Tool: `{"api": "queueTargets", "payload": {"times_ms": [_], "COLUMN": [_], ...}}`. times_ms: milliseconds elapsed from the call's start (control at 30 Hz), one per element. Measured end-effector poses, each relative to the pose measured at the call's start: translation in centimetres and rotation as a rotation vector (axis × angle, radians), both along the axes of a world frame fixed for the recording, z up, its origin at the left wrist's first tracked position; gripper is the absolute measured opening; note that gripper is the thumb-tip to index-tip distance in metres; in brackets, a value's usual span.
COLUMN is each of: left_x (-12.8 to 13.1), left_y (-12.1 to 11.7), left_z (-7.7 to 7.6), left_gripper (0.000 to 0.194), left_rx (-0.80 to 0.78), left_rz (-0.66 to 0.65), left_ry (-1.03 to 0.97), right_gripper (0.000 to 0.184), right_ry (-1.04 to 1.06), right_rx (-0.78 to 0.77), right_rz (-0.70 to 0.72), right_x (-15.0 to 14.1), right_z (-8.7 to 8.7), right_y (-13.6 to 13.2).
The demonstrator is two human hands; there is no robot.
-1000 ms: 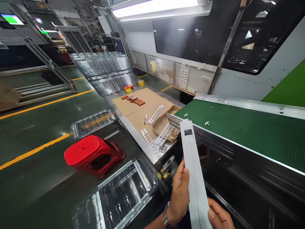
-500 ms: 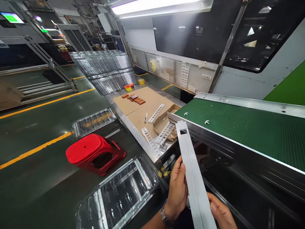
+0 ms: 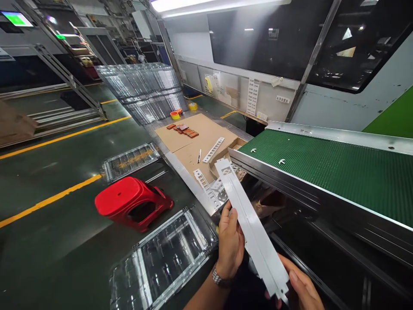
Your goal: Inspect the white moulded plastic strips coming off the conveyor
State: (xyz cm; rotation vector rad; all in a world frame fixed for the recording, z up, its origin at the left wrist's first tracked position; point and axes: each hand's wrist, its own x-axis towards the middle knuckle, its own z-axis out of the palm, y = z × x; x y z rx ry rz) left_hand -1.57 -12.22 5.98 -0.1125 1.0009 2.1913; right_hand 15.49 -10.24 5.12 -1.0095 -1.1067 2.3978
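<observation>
A long white panel strip (image 3: 250, 224), with a rectangular cutout at its upper end and notched tabs at its lower end, is held slantwise in front of me. My left hand (image 3: 230, 241), with a metal watch at the wrist, grips its left edge around the middle. At the lower right end, my right hand (image 3: 303, 282) is closed on the other edge, thumb on top. Beyond the strip's upper end, white slotted strips (image 3: 206, 188) lie on the table corner, partly covered by it. An open cardboard box (image 3: 237, 144) stands beside them.
A green conveyor belt (image 3: 322, 172) with two small white clips runs to the right. Cardboard (image 3: 190, 150) on the table bears orange-brown blocks (image 3: 185, 130), a pen-like tool (image 3: 199, 156) and another slotted strip (image 3: 213, 150). A red stool (image 3: 129, 200) and wrapped panels (image 3: 171, 258) are at left.
The white strip has shifted left and tilted more, so its notched lower end now shows. Both hands have moved along with it, still holding on. The camera view has shifted slightly.
</observation>
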Motion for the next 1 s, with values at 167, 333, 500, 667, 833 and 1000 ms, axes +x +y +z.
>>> {"api": "queueTargets", "payload": {"times_ms": [167,333,500,667,833,1000], "left_x": [-0.2,-0.1,-0.1,0.4,1.4,1.6], "left_y": [-0.1,0.0,0.0,0.0,0.1,0.2], "left_z": [-0.2,-0.2,-0.1,0.0,0.0,-0.1], "left_gripper": [0.032,0.034,0.037,0.037,0.040,0.037], "left_rx": [0.006,0.003,0.035,0.046,0.062,0.060], "left_rz": [0.016,0.033,0.034,0.008,0.033,0.062], "left_ry": [-0.001,-0.013,-0.019,-0.013,-0.046,-0.060], "right_gripper": [0.054,0.060,0.056,0.041,0.041,0.041], "right_ry": [0.042,0.034,0.008,-0.173,-0.480,-0.371], "right_rx": [0.026,0.029,0.085,0.268,0.624,0.530], "right_rz": [0.050,0.084,0.108,0.103,0.156,0.217], "right_x": [0.1,0.2,0.4,-0.4,-1.8,-1.7], "right_z": [-0.5,-1.0,-1.2,-0.7,0.0,-0.1], "right_y": [0.1,0.1,0.3,0.8,1.3,1.3]}}
